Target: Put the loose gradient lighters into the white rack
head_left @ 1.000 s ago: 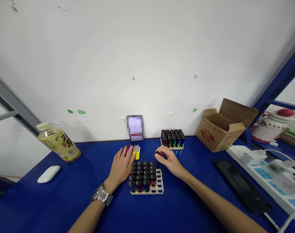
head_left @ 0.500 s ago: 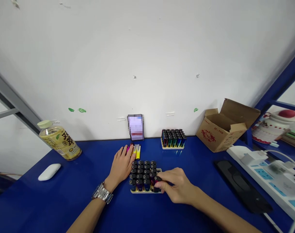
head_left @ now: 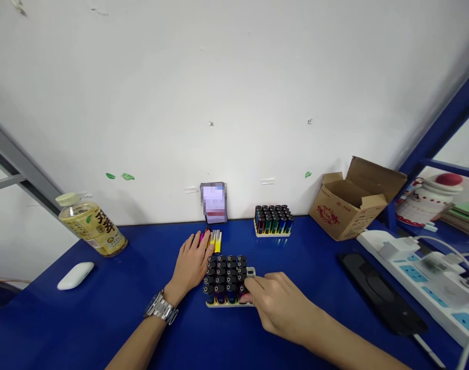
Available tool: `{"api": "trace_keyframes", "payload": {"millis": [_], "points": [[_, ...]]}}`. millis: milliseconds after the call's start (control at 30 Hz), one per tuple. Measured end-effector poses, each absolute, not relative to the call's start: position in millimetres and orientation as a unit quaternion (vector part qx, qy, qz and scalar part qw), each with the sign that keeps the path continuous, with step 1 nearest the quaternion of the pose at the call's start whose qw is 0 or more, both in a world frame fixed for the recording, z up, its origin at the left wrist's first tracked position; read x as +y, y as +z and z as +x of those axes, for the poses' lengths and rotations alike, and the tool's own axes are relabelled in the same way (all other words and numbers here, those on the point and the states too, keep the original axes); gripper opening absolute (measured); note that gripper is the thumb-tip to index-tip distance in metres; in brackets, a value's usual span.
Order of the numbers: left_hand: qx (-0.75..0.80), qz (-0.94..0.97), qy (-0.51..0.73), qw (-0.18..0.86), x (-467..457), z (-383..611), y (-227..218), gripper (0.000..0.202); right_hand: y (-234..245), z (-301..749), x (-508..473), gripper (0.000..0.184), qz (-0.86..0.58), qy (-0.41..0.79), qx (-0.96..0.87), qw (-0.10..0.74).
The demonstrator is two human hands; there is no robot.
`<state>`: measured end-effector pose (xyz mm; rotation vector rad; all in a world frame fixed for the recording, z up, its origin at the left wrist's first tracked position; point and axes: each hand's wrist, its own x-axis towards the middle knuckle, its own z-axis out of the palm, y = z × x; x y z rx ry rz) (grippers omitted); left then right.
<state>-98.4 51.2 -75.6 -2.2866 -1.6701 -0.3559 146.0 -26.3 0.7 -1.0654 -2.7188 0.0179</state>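
Blue table [head_left: 103, 318] carries bottle [head_left: 91, 231], mouse [head_left: 75, 275], lighter trays [head_left: 230, 303], box [head_left: 353, 205].

left hand [head_left: 190, 265]: bare, no glove, no ring seen | left wrist: silver metal link-band watch [head_left: 161, 308], at 7 o'clock from the hand | left forearm: bare, no sleeve in view | right hand [head_left: 283, 308]: bare, no glove, no ring or watch seen | right forearm: bare, no sleeve in view, runs off toward 4 o'clock

On the blue worktop [head_left: 103, 318], the right hand [head_left: 282, 308] touches the lighter tray [head_left: 228, 303] at its four o'clock corner; the left hand [head_left: 190, 264] rests flat at its nine o'clock side, fingertips by loose lighters [head_left: 214, 240].
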Motion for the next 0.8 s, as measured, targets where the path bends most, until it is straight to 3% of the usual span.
{"api": "trace_keyframes", "payload": {"millis": [100, 200, 300, 467, 533, 567, 667, 800], "points": [[-0.585, -0.788, -0.125, 0.148, 51, -98, -76, 0.05, 6, 143, -27, 0.006, -0.376, -0.009, -0.925, 0.054], [-0.585, -0.786, -0.126, 0.153, 51, -97, -76, 0.05, 6, 142, -24, 0.012, -0.4, 0.032, -0.915, 0.046], [-0.583, -0.789, -0.123, 0.149, 51, -97, -76, 0.05, 0, 145, -19, 0.04, -0.458, 0.11, -0.878, 0.087], [-0.573, -0.795, -0.141, 0.142, 51, -99, -75, 0.05, -23, 142, -7, 0.118, -0.473, 0.293, -0.792, 0.249], [-0.564, -0.8, -0.153, 0.137, 52, -100, -76, 0.048, -33, 131, -4, 0.128, -0.44, 0.368, -0.769, 0.282], [-0.562, -0.801, -0.157, 0.133, 52, -101, -76, 0.048, -37, 124, -3, 0.125, -0.419, 0.397, -0.763, 0.292], [-0.562, -0.802, -0.163, 0.122, 53, -101, -77, 0.047, -42, 110, -3, 0.08, -0.414, 0.426, -0.723, 0.354], [-0.577, -0.791, -0.169, 0.114, 52, -97, -75, 0.049, -39, 122, -6, 0.066, -0.392, 0.436, -0.73, 0.351]]}}
